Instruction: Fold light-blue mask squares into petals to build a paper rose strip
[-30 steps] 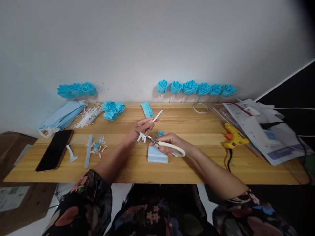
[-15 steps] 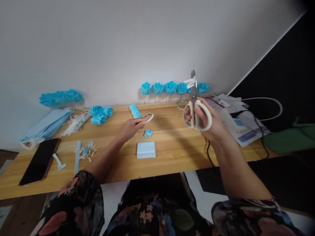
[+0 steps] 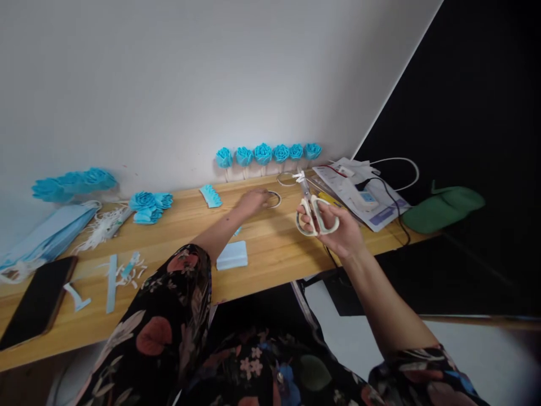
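My right hand (image 3: 333, 228) is raised above the wooden table (image 3: 270, 254), fingers through the cream handles of a pair of scissors (image 3: 310, 211). The blades point up and a small white scrap clings to their tip. My left hand (image 3: 252, 200) reaches forward over the table and pinches a thin white strip (image 3: 274, 198) that curls into a loop. A folded light-blue mask piece (image 3: 231, 255) lies flat on the table below my left forearm.
Several blue fabric roses (image 3: 264, 153) lean on the wall, with more roses (image 3: 150, 200) at the left. A stack of blue masks (image 3: 42, 239), a dark phone (image 3: 36, 301) and cut scraps (image 3: 122, 270) lie left. Papers (image 3: 363, 194), cables and a green object (image 3: 443, 204) sit right.
The view swung right. My right hand lifted the scissors off the work, then lowered them slightly. My left hand moved forward and right with the white strip.
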Tool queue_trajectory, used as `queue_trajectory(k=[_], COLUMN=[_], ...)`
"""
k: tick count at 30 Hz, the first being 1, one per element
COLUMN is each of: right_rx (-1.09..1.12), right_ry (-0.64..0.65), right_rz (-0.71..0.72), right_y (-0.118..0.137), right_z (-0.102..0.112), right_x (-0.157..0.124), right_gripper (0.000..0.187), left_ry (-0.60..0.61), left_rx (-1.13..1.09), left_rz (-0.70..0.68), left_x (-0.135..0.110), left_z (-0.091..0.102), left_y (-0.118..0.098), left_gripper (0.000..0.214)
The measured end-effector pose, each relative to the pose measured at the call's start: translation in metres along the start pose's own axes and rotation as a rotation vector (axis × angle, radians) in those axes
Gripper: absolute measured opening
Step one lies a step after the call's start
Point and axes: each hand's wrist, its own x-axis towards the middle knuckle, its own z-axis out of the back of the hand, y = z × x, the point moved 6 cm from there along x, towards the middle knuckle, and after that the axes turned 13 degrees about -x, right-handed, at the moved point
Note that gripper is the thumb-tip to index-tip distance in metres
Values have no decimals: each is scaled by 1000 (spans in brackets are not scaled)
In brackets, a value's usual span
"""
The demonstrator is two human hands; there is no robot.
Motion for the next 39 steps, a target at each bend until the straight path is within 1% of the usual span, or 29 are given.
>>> queue_trajectory(k=[3, 6, 8, 10, 14, 16, 18, 19, 21, 22, 24, 26, 28, 30, 34, 36, 39], right_rx=[-51, -106, -164, -244, -406, -456, -495, -508, -504, -488, -460, -480, -551, -646, -852, -937, -1033], right_ry=[37, 77, 84, 41, -116, -155, -186, -202, -227, -237, -271, -323, -368, -373, -361, -344, -283], right_rz=[-105, -189, -223, -223, -138, -111, -92, -81, -54, -36, 5, 60, 118, 161, 207, 232, 263], right_y=[-11, -25, -33, -38, -38, -36, -33, -32, -28, -27, -23, -19, -13, -10, -6, -3, 4], right_z=[5, 7, 9, 11, 16, 15, 12, 10, 5, 2, -5, -10, -14, -19, -25, -28, -32], right_x=[0, 4, 7, 12, 17, 17, 18, 18, 19, 20, 22, 23, 21, 19, 11, 7, 0], right_gripper=[32, 36, 37, 38, 38, 39, 40, 41, 41, 41, 41, 39, 39, 39, 41, 42, 40], left_ry=[11, 23, 19, -1, -64, -137, -212, -229, -186, -149, -96, -106, -162, -202, -157, -151, -170], left_rx=[-6, -40, -46, -45, -76, -217, -486, -632, -941, -1060, -1254, -1400, -1487, -1557, -1681, -1695, -1673], left_rz=[-40, -6, 18, 33, 48, 98, 211, 275, 387, 435, 471, 494, 506, 507, 494, 467, 442], left_x=[-7, -13, -14, -12, -12, -21, -39, -51, -75, -87, -105, -117, -122, -125, -129, -135, -147], left_z=[7, 10, 10, 10, 14, 19, 22, 20, 9, 2, -8, -13, -14, -13, -11, -8, -3], left_y=[4, 7, 8, 6, -3, -9, -14, -17, -29, -37, -53, -64, -69, -73, -85, -91, -97], left_gripper=[34, 20, 17, 18, 21, 24, 31, 37, 43, 43, 47, 50, 48, 45, 43, 44, 44])
